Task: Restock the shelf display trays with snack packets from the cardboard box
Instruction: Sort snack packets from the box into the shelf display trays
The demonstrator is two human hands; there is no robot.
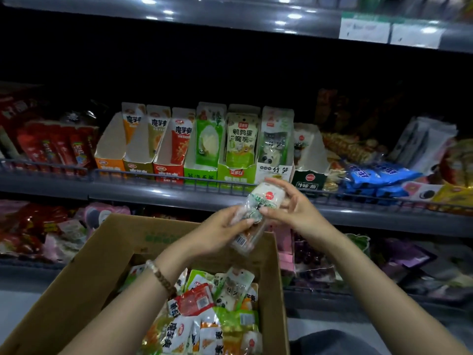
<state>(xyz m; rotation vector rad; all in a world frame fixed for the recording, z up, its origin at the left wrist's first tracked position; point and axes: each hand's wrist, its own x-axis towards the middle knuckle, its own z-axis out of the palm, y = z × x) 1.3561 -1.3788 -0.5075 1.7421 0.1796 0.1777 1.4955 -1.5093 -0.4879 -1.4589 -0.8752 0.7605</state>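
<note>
Both hands hold a small stack of clear-and-white snack packets (258, 203) above the far rim of the cardboard box (84, 267). My left hand (220, 231) grips the lower end of the stack; my right hand (286, 206) pinches its upper end. The box below holds several mixed packets (210, 311) in white, red, green and orange. On the middle shelf stands a row of display trays (199, 172), orange, olive, red, green and white, with upright packets. The dark green tray (308, 181) at the row's right end looks nearly bare.
A wire rail (153, 179) runs along the shelf front. Red packets (53, 147) lie left of the trays, blue packets (376, 178) to the right. The shelf below carries more bagged goods (38, 226). An upper shelf edge with price labels (384, 32) hangs overhead.
</note>
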